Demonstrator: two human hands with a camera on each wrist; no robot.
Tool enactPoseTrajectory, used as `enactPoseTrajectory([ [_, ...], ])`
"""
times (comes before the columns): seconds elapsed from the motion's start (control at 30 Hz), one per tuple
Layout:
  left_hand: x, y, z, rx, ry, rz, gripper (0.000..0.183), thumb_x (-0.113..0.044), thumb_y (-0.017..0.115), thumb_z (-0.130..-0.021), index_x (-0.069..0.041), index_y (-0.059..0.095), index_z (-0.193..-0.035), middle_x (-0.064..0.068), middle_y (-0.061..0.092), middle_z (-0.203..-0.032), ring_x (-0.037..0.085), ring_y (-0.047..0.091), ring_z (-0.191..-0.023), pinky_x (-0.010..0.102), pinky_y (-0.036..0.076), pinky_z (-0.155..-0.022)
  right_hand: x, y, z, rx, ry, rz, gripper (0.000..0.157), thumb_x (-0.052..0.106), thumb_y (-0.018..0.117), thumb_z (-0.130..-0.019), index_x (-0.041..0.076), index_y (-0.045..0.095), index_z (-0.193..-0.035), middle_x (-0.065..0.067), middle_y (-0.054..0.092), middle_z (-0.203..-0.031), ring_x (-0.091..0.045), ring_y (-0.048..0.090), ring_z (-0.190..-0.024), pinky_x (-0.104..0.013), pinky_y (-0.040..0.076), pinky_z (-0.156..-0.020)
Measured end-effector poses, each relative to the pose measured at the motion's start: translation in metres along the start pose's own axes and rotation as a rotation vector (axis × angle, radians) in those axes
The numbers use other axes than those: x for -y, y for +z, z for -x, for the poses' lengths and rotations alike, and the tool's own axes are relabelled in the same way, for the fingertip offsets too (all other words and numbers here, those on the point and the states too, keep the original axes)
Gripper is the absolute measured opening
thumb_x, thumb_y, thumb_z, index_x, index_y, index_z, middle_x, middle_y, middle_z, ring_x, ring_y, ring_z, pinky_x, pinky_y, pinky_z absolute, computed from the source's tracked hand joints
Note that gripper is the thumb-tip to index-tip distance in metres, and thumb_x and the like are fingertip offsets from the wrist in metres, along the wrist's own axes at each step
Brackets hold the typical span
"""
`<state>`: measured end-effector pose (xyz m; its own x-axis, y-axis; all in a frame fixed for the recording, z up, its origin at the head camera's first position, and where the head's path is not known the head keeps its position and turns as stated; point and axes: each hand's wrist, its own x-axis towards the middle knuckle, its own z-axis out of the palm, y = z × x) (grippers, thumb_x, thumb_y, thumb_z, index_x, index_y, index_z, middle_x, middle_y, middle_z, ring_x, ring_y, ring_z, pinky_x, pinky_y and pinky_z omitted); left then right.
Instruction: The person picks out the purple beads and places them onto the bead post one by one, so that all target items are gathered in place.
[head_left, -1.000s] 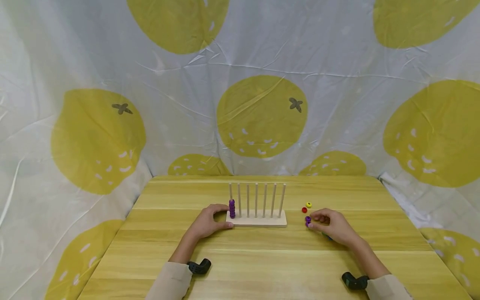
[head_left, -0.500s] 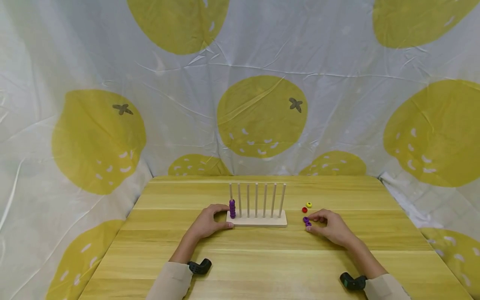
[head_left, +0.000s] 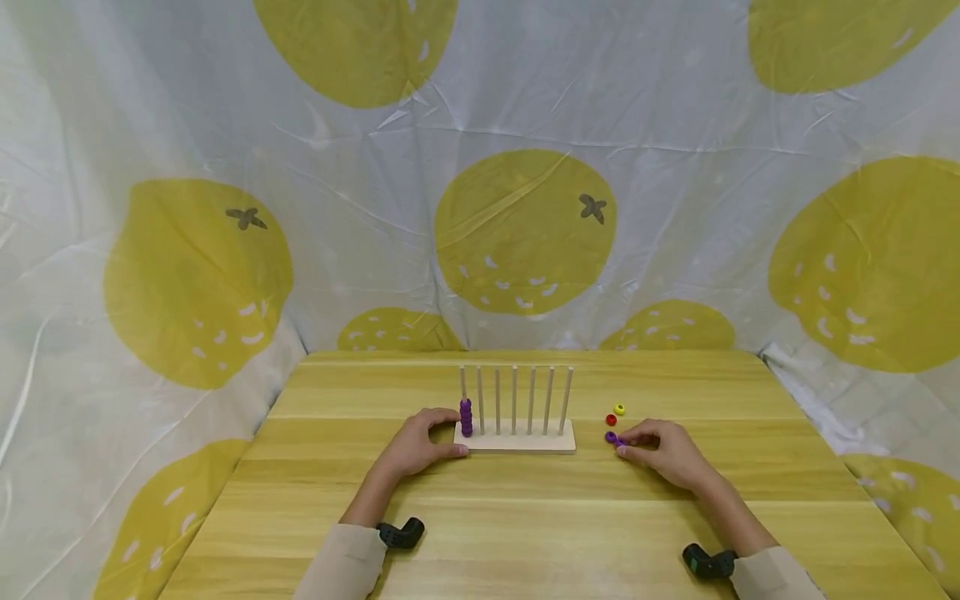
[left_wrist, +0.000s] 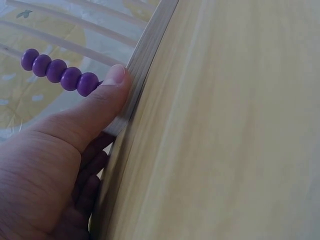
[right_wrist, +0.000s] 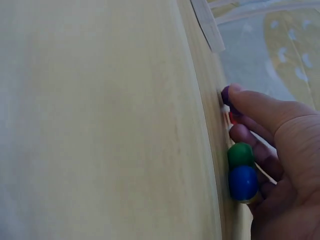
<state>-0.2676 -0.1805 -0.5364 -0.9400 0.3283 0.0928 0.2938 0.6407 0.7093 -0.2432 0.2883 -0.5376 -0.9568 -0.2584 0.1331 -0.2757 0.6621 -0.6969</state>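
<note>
A wooden bead rack [head_left: 525, 440] with several upright pegs stands on the table, and several purple beads [head_left: 466, 419] are stacked on its leftmost peg. My left hand [head_left: 408, 448] grips the left end of the base; its thumb [left_wrist: 107, 95] lies on the front edge in the left wrist view. Right of the rack, my right hand [head_left: 671, 457] pinches a purple bead [head_left: 619, 443] between thumb and fingers, at the table surface. A second purple bead [head_left: 611, 437] lies just left of it. In the right wrist view the thumb partly covers the pinched bead [right_wrist: 226, 95].
A red bead [head_left: 611, 420] and a yellow bead [head_left: 619, 409] lie behind the purple ones. Under my right hand sit a green bead [right_wrist: 241, 154] and a blue bead [right_wrist: 243, 183]. A lemon-print cloth [head_left: 525, 233] hangs behind the table [head_left: 525, 533].
My right hand's thumb and fingers have closed on the nearer purple bead. The other purple bead has shifted slightly left. My left hand stays on the rack's base.
</note>
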Motion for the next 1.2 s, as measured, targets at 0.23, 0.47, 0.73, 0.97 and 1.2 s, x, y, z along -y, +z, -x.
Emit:
enactPoseTrajectory([
  [0.23,-0.002,0.0,0.001,-0.004,-0.011,0.014,0.063,-0.049,0.088,-0.079,-0.022,0.069,-0.133,0.004,0.064,-0.141,0.032,0.052,-0.139,0.054,0.04,-0.119,0.002,-0.007,0.0,0.047,0.042,-0.054,0.023,0.035,0.08,-0.091,0.018,0.079,-0.106,0.003,0.071,-0.09,-0.008,0.06,-0.075,-0.024,0.052,-0.065],
  [0.47,0.0,0.001,0.0,-0.007,-0.016,0.005,0.064,-0.05,0.088,-0.079,-0.023,0.069,-0.133,0.004,0.064,-0.142,0.032,0.052,-0.14,0.054,0.04,-0.119,0.009,-0.014,0.0,0.03,0.02,-0.044,0.02,0.034,0.079,-0.092,0.019,0.079,-0.106,0.005,0.069,-0.088,-0.01,0.06,-0.077,-0.024,0.053,-0.067],
  [0.73,0.001,0.001,0.0,-0.007,-0.022,0.005,0.064,-0.05,0.088,-0.078,-0.023,0.069,-0.132,0.002,0.064,-0.141,0.03,0.052,-0.14,0.052,0.04,-0.119,0.029,-0.028,-0.005,-0.001,-0.033,0.014,0.016,0.034,0.078,-0.094,0.023,0.08,-0.105,0.009,0.07,-0.092,-0.01,0.06,-0.085,-0.024,0.052,-0.075],
  [0.97,0.002,0.001,0.0,-0.006,-0.019,0.005,0.064,-0.05,0.088,-0.077,-0.024,0.069,-0.132,0.002,0.065,-0.141,0.031,0.052,-0.14,0.053,0.04,-0.119,0.045,-0.039,-0.011,-0.021,-0.07,0.028,0.018,0.037,0.078,-0.093,0.023,0.079,-0.105,0.01,0.071,-0.093,-0.01,0.059,-0.086,-0.025,0.051,-0.077],
  [1.2,0.003,0.002,-0.001,-0.004,-0.013,-0.001,0.064,-0.051,0.088,-0.078,-0.024,0.069,-0.132,0.002,0.065,-0.141,0.03,0.052,-0.141,0.052,0.039,-0.12,0.063,-0.05,-0.017,-0.032,-0.086,0.057,0.018,0.04,0.076,-0.094,0.026,0.079,-0.105,0.01,0.07,-0.094,-0.011,0.058,-0.088,-0.027,0.049,-0.075],
])
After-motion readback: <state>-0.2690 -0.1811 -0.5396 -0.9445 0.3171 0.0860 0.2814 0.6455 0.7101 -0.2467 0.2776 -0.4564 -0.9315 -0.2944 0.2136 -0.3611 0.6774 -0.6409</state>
